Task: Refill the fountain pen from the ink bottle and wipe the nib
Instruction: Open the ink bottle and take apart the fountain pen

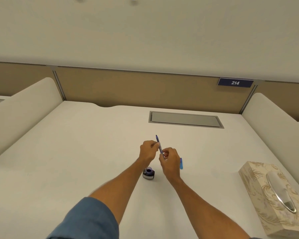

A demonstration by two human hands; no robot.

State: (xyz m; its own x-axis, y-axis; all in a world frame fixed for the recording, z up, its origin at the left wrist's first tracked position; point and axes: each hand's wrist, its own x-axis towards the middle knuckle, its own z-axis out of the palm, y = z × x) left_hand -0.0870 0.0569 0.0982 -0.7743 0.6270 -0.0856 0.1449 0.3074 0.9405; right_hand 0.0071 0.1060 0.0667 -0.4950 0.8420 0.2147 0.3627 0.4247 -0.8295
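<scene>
A slim blue fountain pen point(158, 143) is held above the white desk point(76, 144), its nib pointing up and away from me. My left hand point(148, 150) pinches its middle, and my right hand point(169, 160) grips its lower end. Below my wrists stands a small open ink bottle point(149, 173) with dark blue ink. A blue pen part point(181, 163), probably the cap or barrel, lies on the desk just right of my right hand, partly hidden by it.
A patterned tissue box point(273, 195) sits at the desk's right edge. A grey cable hatch point(185, 119) lies flush in the desk further back. White dividers point(21, 107) rise on both sides, with a tan panel and a "214" sign point(235, 82) behind.
</scene>
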